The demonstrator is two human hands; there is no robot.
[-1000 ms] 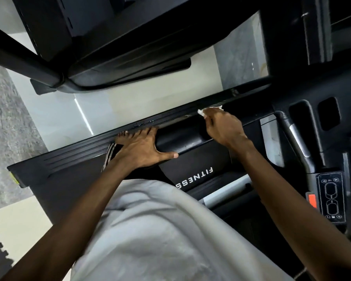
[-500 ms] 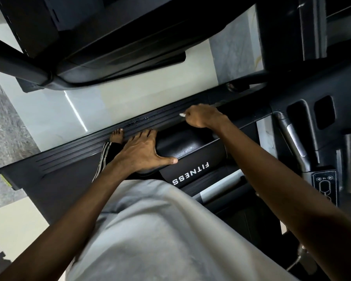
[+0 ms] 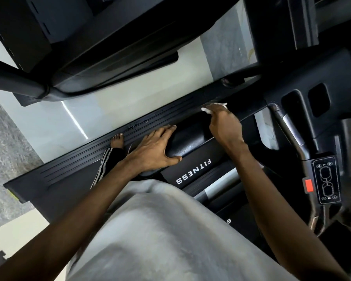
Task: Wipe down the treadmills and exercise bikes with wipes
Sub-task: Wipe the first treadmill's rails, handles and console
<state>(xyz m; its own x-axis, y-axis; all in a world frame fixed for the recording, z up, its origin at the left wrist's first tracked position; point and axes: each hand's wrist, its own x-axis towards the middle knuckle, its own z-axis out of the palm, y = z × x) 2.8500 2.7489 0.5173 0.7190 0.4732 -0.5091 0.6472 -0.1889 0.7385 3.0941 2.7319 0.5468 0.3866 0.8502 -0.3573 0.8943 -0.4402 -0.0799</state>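
White wipe [image 3: 213,107], crumpled small, pinched under the fingertips of the right hand [image 3: 225,125]. Only two bits show, one poking out toward upper left, one at the top of the knuckles. The wipe sits on the ribbed black side rail [image 3: 85,162] of the treadmill, at the rail's upper-right part, just where it meets the console frame. The rail's long axis runs diagonally, lower left to upper right, with its ribs parallel to that line. Cannot tell the wipe's own long axis, as the hand covers most of it.

Left hand [image 3: 153,152] lies flat with the fingers straight and spread and the thumb splayed out, pressing on the rounded black cover [image 3: 193,136], gripping nothing. Fingertips reach the cover's far edge, next to the rail. The two hands are near each other but apart.

Bare foot [image 3: 117,140] rests on the rail, lower left of the left hand. Below the cover is a panel lettered FITNESS [image 3: 194,169]. On the right are a keypad [image 3: 325,179] and a red button [image 3: 308,186] just beside it.

Beyond the rail's outer edge is a strip of pale glossy floor [image 3: 93,110], then a neighbouring black machine [image 3: 93,57]. The rail between foot and wipe is unobstructed. Grey shirt [image 3: 160,240] fills the bottom centre.
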